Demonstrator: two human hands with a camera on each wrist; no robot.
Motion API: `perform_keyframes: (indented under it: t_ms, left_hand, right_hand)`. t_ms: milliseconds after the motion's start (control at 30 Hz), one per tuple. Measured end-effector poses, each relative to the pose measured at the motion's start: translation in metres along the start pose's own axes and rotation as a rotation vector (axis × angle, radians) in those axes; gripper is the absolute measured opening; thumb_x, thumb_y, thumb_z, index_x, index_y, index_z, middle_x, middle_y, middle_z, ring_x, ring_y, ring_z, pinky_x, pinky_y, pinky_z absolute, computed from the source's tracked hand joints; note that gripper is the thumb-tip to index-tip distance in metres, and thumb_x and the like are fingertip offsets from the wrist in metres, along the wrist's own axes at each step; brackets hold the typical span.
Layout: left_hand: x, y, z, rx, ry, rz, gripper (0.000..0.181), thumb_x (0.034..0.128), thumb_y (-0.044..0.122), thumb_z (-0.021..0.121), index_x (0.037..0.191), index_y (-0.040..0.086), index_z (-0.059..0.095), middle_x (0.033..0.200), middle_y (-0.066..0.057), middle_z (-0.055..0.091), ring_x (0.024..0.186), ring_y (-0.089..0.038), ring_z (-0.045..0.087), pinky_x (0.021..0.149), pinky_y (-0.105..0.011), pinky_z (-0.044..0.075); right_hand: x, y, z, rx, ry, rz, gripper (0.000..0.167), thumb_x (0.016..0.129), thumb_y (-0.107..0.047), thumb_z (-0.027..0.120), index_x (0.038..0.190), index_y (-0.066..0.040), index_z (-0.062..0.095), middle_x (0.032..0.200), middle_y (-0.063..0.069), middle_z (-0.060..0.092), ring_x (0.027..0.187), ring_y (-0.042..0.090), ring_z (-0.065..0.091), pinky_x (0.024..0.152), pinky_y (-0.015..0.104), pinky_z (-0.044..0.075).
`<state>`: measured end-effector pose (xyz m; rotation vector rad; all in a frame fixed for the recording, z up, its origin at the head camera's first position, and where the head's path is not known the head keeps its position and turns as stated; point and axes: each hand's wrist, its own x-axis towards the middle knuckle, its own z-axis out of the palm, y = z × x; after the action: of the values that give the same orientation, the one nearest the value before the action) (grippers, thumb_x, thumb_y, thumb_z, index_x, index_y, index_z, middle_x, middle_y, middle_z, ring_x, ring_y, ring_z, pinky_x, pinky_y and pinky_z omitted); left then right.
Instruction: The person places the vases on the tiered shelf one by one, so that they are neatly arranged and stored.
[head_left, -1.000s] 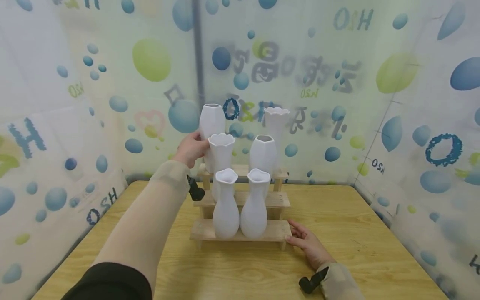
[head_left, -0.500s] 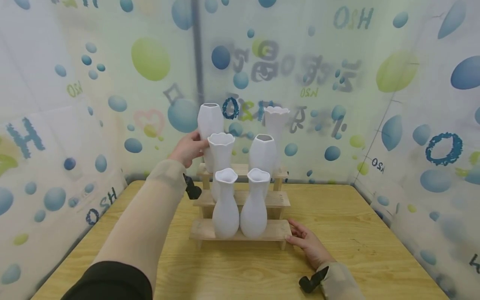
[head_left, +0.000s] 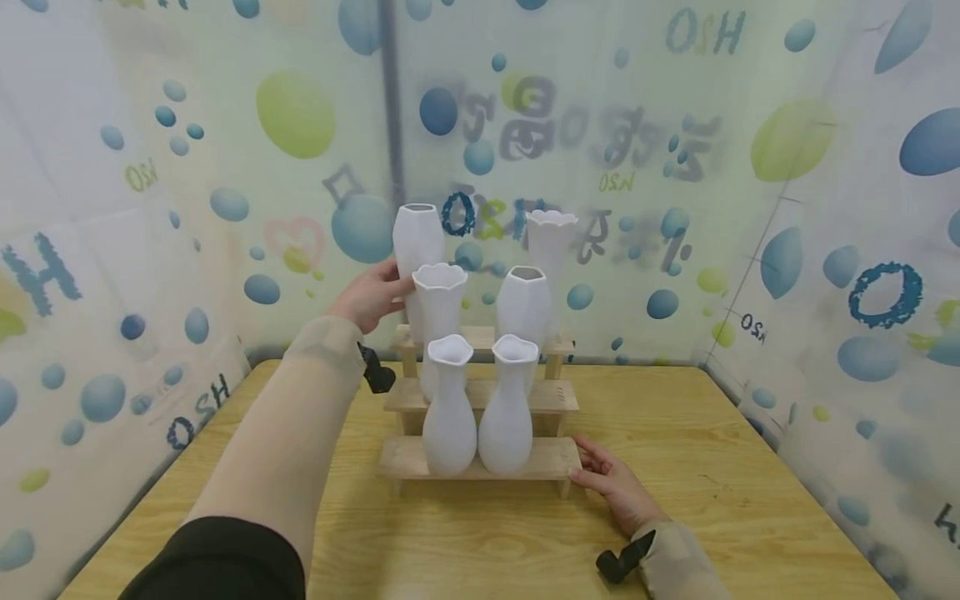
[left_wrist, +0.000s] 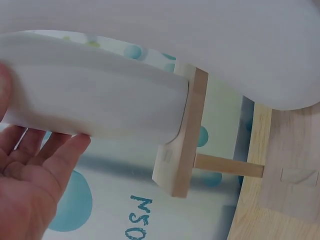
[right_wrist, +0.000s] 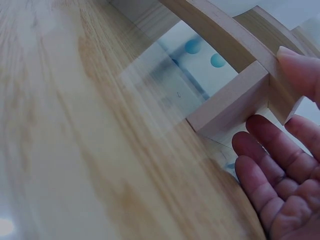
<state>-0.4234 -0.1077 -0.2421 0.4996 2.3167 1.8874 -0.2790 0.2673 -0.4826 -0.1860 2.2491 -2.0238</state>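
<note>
On a three-tier wooden stand [head_left: 408, 457], white vases stand in pairs. My left hand [head_left: 372, 295] grips the tall faceted vase [head_left: 418, 237] on the top tier's left, thumb on one side and fingers on the other. The base of this vase [left_wrist: 115, 95] meets the shelf [left_wrist: 191, 135] in the left wrist view. Low at the right, my right hand [head_left: 618, 492] holds the bottom shelf's end; in the right wrist view its thumb [right_wrist: 300, 72] lies on the board's edge, fingers beside the leg [right_wrist: 232, 102].
A scalloped vase [head_left: 551, 237] stands at the top right. The middle tier bears a scalloped vase [head_left: 438, 304] and a faceted vase [head_left: 523, 304]. Two bulbous vases [head_left: 450, 425] stand in front. Beneath is a wooden table [head_left: 675, 417], with a patterned curtain [head_left: 637, 83] behind it.
My left hand and the faceted vase in it have shifted slightly left along the top tier. The right hand stays at the shelf's end. The head view has drifted a little.
</note>
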Motion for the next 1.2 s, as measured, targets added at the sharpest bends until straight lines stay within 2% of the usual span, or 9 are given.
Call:
perform_keyframes:
  t_ms: [200,767,867,1033,1200]
  left_hand:
    - [-0.009,0.009,0.002,-0.015,-0.028,-0.022,0.060,0.0994,0.022,0.053,0.153,0.018,0.026,0.154,-0.007,0.030,0.140,-0.028,0.027,0.111,-0.053,0.024]
    - [-0.014,0.007,0.007,0.004,0.026,-0.021,0.060,0.0969,0.028,0.057,0.151,0.020,0.032,0.152,-0.004,0.035,0.137,-0.026,0.033,0.109,-0.052,0.029]
    - [-0.013,0.001,0.006,-0.008,0.036,-0.003,0.061,0.0956,0.029,0.059,0.150,0.019,0.033,0.151,-0.005,0.036,0.136,-0.027,0.034,0.109,-0.053,0.029]
    - [-0.007,-0.024,-0.002,0.009,0.069,0.022,0.065,0.0925,0.038,0.061,0.149,0.019,0.035,0.150,-0.005,0.038,0.136,-0.026,0.036,0.110,-0.049,0.029]
    - [-0.017,-0.052,-0.017,0.074,0.119,-0.005,0.073,0.0933,0.045,0.059,0.153,0.016,0.027,0.153,-0.009,0.033,0.136,-0.029,0.035,0.111,-0.045,0.028]
  right_hand:
    - [0.000,0.000,0.000,0.000,-0.002,-0.004,0.072,0.092,-0.014,0.065,0.150,0.002,0.025,0.128,0.020,0.054,0.109,0.017,0.054,0.093,0.027,0.040]
    - [0.000,0.000,0.001,0.009,0.003,-0.002,0.073,0.091,-0.014,0.066,0.150,0.001,0.026,0.127,0.019,0.055,0.109,0.017,0.054,0.092,0.026,0.041]
    - [0.000,0.001,0.002,0.008,0.008,-0.006,0.073,0.091,-0.013,0.066,0.150,0.001,0.027,0.124,0.018,0.056,0.108,0.017,0.054,0.092,0.026,0.040]
    - [0.000,0.001,0.002,0.004,0.011,-0.015,0.072,0.090,-0.012,0.066,0.149,0.002,0.027,0.124,0.019,0.057,0.107,0.017,0.054,0.090,0.025,0.041]
    - [0.000,0.001,0.002,0.001,0.022,-0.010,0.072,0.090,-0.012,0.066,0.149,0.002,0.027,0.125,0.019,0.056,0.107,0.017,0.054,0.090,0.025,0.041]
